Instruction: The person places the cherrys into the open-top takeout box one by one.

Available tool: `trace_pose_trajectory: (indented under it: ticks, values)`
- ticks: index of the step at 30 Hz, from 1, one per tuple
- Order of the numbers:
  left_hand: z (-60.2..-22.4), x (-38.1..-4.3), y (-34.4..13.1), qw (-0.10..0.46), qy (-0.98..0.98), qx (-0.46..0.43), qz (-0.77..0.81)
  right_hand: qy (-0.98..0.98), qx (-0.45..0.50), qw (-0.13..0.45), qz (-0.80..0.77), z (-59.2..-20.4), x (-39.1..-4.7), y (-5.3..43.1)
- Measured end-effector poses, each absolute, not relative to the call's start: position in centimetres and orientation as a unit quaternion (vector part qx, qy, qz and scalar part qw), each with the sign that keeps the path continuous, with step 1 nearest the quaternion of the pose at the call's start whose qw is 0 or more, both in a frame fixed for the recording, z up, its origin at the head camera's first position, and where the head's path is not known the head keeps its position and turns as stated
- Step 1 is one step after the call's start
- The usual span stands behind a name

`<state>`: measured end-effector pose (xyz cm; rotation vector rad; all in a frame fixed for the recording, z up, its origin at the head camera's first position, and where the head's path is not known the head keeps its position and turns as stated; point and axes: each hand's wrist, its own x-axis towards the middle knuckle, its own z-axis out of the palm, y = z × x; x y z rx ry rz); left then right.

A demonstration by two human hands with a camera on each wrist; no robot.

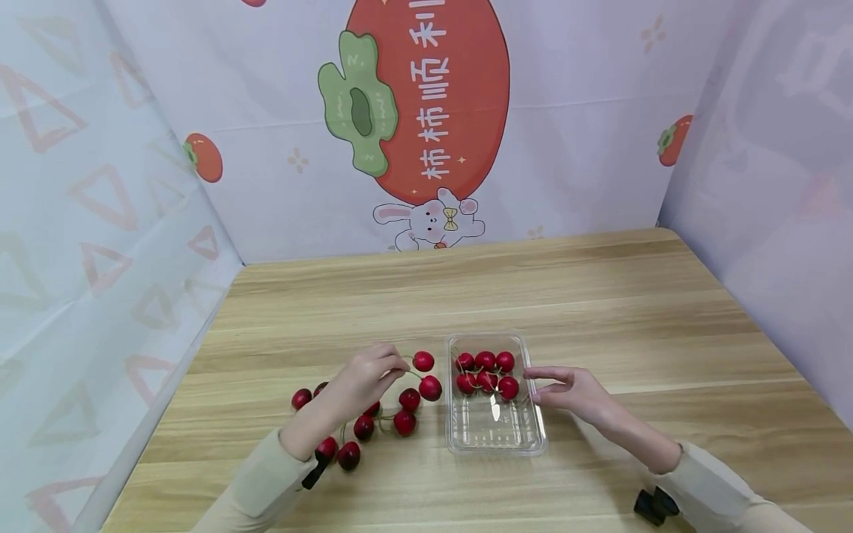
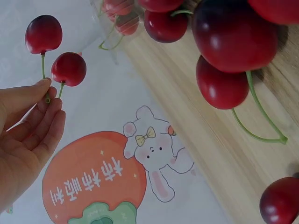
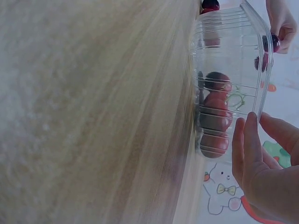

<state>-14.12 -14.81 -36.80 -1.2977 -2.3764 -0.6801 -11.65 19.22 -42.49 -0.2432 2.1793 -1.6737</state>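
My left hand pinches green stems between thumb and fingers, just left of a clear plastic box. Two red cherries hang from those stems, held off the table near the box's left rim. Inside the box, several cherries lie in two rows toward its far end. On the box's right side, my right hand touches the rim and outer wall with fairly straight fingers. Loose cherries lie on the table under and around my left forearm, which partly hides some of them.
The wooden table reaches back to a white printed cloth with a large persimmon and a rabbit. More cloth hangs along the left and right sides. A small black device sits by my right sleeve.
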Motion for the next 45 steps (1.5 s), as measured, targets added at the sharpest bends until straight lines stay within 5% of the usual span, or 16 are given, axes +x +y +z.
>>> trace_pose_trajectory:
  ticks: [45]
  values:
    - [-38.6,-13.4,-9.3,0.155,-0.818,-0.543,-0.108,0.775,-0.080,0.193,-0.597,-42.6,-11.7,19.3]
